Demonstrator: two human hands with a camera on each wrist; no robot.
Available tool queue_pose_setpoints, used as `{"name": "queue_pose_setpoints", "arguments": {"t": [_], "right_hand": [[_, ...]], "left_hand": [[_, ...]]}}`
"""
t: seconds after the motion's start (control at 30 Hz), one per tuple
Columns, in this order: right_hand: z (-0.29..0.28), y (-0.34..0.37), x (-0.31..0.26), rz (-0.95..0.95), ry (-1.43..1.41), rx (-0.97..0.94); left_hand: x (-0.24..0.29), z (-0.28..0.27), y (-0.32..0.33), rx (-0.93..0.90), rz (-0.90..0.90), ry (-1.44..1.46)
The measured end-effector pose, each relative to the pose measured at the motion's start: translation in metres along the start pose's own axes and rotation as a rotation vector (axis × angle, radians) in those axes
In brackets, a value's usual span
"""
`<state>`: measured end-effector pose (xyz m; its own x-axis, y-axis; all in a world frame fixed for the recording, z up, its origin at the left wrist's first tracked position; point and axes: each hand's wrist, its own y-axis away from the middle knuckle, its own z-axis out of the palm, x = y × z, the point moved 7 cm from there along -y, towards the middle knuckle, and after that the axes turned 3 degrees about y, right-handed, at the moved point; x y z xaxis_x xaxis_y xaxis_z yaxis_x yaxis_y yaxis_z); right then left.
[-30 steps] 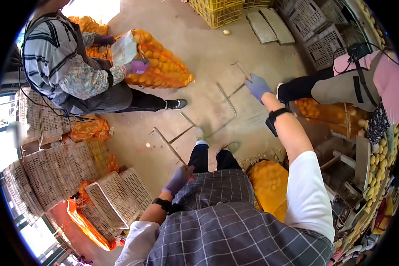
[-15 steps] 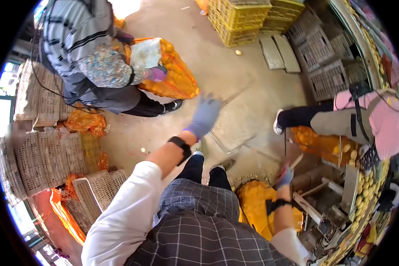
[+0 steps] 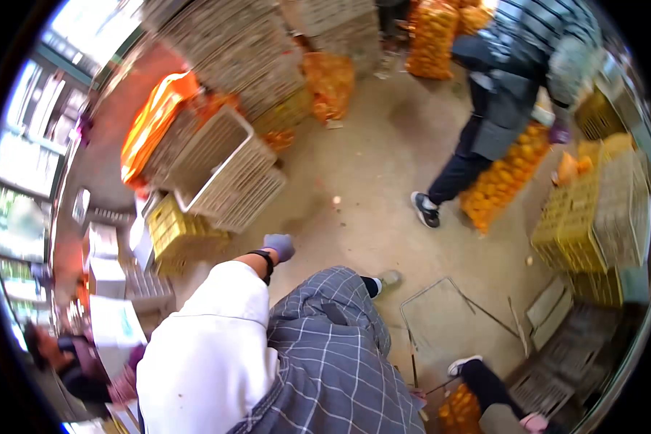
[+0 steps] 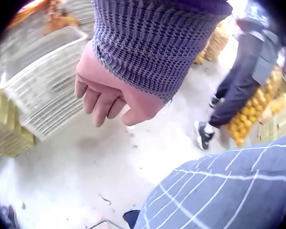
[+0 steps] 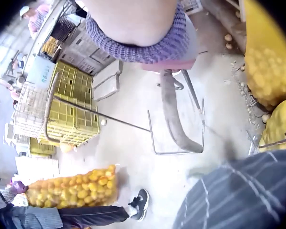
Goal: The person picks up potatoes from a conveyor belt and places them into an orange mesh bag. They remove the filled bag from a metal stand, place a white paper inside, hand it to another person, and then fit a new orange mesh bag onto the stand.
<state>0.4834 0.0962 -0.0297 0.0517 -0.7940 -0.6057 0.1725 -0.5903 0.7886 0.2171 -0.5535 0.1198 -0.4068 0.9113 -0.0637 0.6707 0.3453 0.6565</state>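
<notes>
My left hand [image 3: 278, 247], in a grey-purple glove, hangs by my left side with its fingers loosely curled and nothing in them. In the left wrist view its bare-looking pinkish fingers [image 4: 102, 100] show below a purple knitted cuff. My right hand [image 5: 168, 63] grips one end bar of a folding metal frame [image 5: 170, 112], made of thin rods and thicker curved bars. The frame stands out over the floor to my right, its rods [image 3: 448, 279] showing in the head view. There my right hand is mostly hidden beside the checked apron.
A person in a striped top [image 3: 488, 108] stands ahead with a mesh sack of potatoes [image 3: 510, 173]. Yellow crates [image 3: 568, 217] stand to the right, grey crates [image 3: 231, 181] to the left. Another person's legs [image 3: 484, 387] and a potato sack [image 3: 459, 412] are at lower right.
My left hand has let go of the frame and swung to my left side. My right hand has carried the frame to the right. The head view has turned left.
</notes>
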Motion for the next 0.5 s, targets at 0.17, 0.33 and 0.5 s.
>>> {"name": "queue_pose_setpoints", "arguments": {"t": [0.17,0.33,0.5], "right_hand": [[0.122,-0.008,0.014,0.174,0.145,-0.216],[0.191,0.048,0.079,0.318,0.231,-0.359],[0.233,0.121,0.163,0.455,0.265,-0.403]], "left_hand": [[-0.098,0.075,0.065,-0.048,-0.187,0.353],[-0.168,0.082,0.06,0.127,-0.308,0.565],[-0.287,-0.065,0.0,0.785,-0.396,0.674]]}}
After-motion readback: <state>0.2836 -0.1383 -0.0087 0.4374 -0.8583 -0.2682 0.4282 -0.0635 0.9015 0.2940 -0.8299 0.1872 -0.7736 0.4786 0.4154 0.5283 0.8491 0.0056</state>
